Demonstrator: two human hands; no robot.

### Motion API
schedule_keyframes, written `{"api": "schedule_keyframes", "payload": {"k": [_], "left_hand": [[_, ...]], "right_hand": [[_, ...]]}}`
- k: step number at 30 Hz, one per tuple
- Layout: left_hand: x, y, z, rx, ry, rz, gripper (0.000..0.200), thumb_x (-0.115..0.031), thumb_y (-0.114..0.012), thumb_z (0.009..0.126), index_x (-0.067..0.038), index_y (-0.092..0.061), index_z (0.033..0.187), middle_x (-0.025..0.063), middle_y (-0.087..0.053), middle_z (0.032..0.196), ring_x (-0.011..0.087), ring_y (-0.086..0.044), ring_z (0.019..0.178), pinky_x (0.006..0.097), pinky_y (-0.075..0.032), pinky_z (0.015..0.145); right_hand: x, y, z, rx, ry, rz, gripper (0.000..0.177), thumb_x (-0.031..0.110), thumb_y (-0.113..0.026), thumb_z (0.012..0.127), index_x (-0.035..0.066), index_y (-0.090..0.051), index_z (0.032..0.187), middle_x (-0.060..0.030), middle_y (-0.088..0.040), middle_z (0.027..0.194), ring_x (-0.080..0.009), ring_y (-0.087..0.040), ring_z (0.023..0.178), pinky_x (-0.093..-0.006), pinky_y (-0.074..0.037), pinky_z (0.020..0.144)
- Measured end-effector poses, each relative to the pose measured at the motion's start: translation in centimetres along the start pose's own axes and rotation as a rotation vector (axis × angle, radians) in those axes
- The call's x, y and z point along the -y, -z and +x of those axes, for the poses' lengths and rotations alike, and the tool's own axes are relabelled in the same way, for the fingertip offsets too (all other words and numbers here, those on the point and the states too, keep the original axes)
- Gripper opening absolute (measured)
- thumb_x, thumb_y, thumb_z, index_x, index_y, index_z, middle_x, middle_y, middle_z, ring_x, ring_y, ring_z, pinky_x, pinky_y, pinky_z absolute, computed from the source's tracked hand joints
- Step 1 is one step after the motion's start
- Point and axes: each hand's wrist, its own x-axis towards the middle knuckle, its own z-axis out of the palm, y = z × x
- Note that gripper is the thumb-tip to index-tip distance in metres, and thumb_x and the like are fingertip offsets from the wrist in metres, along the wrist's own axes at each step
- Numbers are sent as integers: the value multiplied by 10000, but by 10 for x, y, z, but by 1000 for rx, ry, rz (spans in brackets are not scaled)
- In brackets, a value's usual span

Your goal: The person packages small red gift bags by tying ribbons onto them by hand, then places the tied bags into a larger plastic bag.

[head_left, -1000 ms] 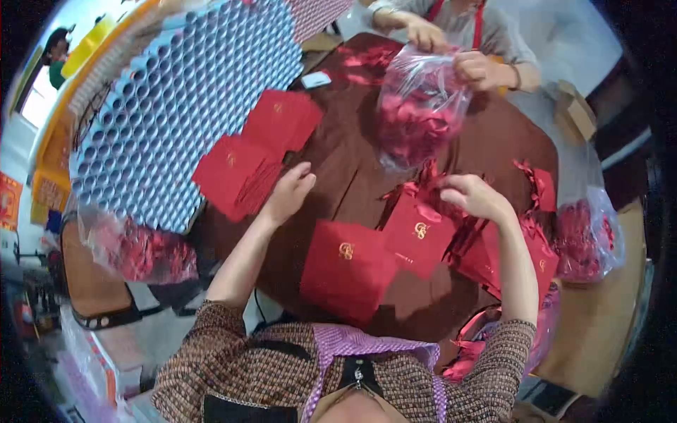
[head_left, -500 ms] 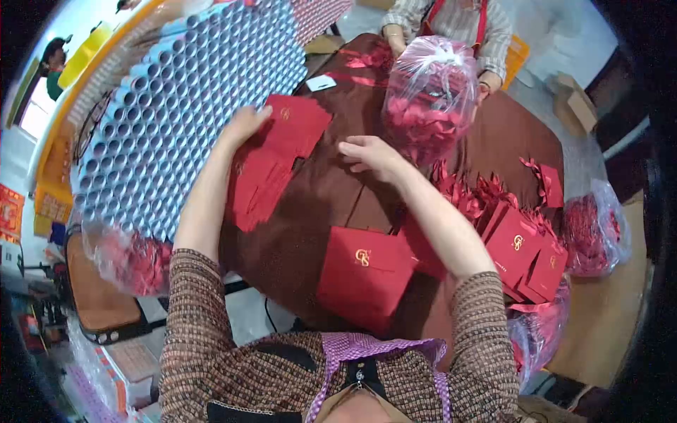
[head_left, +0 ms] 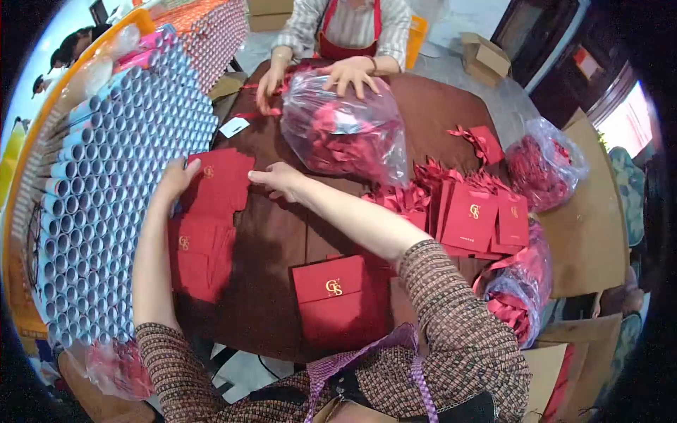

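My left hand [head_left: 178, 178] pinches the left edge of a fanned stack of flat red paper bags [head_left: 220, 185], its thumb on top and most fingers hidden. At the stack's right edge is my right hand [head_left: 281, 181], fingers loosely apart and thumb tip at the paper. More red bags with a gold logo [head_left: 194, 257] overlap just below. Nearer my body lies another pile of red bags [head_left: 344, 299], logo up. To the right, several red bags with ribbon handles [head_left: 471, 215] lean together.
Across the brown-covered table [head_left: 430, 99], a co-worker's hands [head_left: 352, 74] rest at a clear plastic bag of red items [head_left: 342, 130]. Rows of blue tubes [head_left: 123, 197] border the left side. A white card [head_left: 234, 127] lies behind the stack. Filled plastic bags [head_left: 546, 166] stand right.
My right hand has moved left to the stack's edge. The co-worker's plastic bag has gone from upright to lying on the table. My view has shifted right.
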Motion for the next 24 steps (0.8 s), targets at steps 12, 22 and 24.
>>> {"api": "schedule_keyframes", "payload": {"k": [12, 22, 24], "left_hand": [[-164, -24, 70, -410, -532, -637, 463, -270, -503, 881, 95, -451, 1162, 280, -438, 1207, 351, -436, 1125, 373, -353, 945], [-231, -118, 66, -150, -168, -275, 736, -590, -448, 808, -232, -195, 1399, 249, -23, 1443, 561, -111, 1256, 628, -233, 962], [-224, -127, 74, -112, -191, -377, 781, -614, -449, 795, -205, -186, 1406, 257, 9, 1442, 558, -118, 1256, 583, -218, 998]], "right_hand": [[69, 215, -134, -858, 808, -95, 324, 227, -574, 838, -25, -574, 1041, -86, -616, 927, -151, -554, 880, -268, -432, 790], [8, 270, -72, -723, 410, -140, 614, 422, -436, 901, -41, -361, 1297, -161, -411, 1325, -244, -362, 1236, -329, -262, 1019], [11, 240, -77, -754, 361, -267, 635, 441, -418, 900, -34, -336, 1313, -179, -374, 1352, -264, -338, 1256, -339, -254, 1025]]}}
